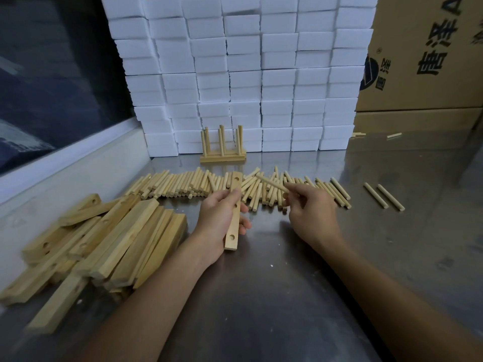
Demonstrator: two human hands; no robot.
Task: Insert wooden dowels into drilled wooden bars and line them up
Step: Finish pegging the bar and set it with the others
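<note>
My left hand [220, 220] grips a drilled wooden bar [234, 212] above the steel surface [261, 296], and my right hand [311, 210] pinches one dowel [271, 182]. Beyond them lies the row of loose dowels [183, 185], then two finished bars [223, 155] by white foam blocks [245, 74].

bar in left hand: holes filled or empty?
Empty. The bar gripped by the left hand shows three open holes; the right hand pinches a dowel, not yet inserted.
</note>
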